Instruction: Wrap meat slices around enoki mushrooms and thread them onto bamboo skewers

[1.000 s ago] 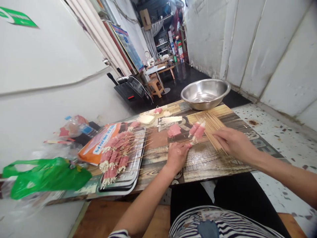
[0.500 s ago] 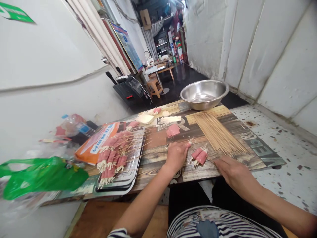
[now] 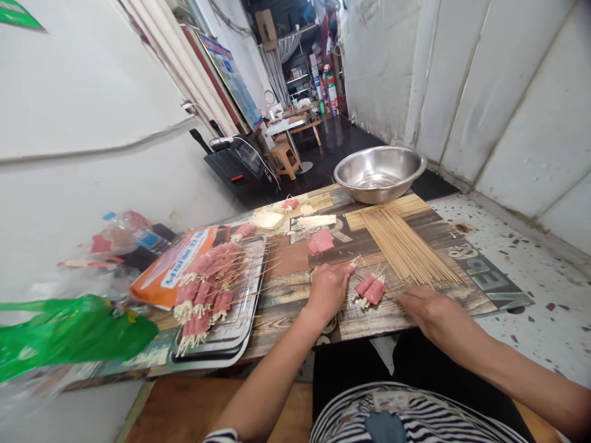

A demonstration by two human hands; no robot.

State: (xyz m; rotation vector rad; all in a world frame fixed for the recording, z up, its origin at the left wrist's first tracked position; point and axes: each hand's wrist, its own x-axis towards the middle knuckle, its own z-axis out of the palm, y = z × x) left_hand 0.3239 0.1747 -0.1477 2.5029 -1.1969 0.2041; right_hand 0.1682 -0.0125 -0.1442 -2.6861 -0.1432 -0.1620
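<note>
My left hand (image 3: 329, 287) is closed over a roll of pink sliced meat (image 3: 349, 268), mostly hidden by the fingers, with pale mushroom ends showing past the fingertips. Just right of it, two meat-wrapped enoki mushroom rolls (image 3: 370, 289) lie side by side on the table (image 3: 286, 289). My right hand (image 3: 431, 311) pinches a thin skewer (image 3: 391, 295) whose far end meets the right side of these rolls; how deep it goes in I cannot tell. A flat pink meat slice (image 3: 321, 242) and a bundle of loose enoki (image 3: 316, 223) lie beyond my left hand.
Many bare bamboo skewers (image 3: 409, 249) are fanned out at the right. A steel bowl (image 3: 379, 175) stands at the far edge. On the left, a metal tray (image 3: 247, 332) holds stacked skewered rolls (image 3: 210, 286), near an orange package (image 3: 173, 267) and a green plastic bag (image 3: 87, 329).
My right hand has shifted slightly left with the skewer, nearer the two rolls. My left hand keeps its grip. The whole view has turned a little, so the tray sits further left.
</note>
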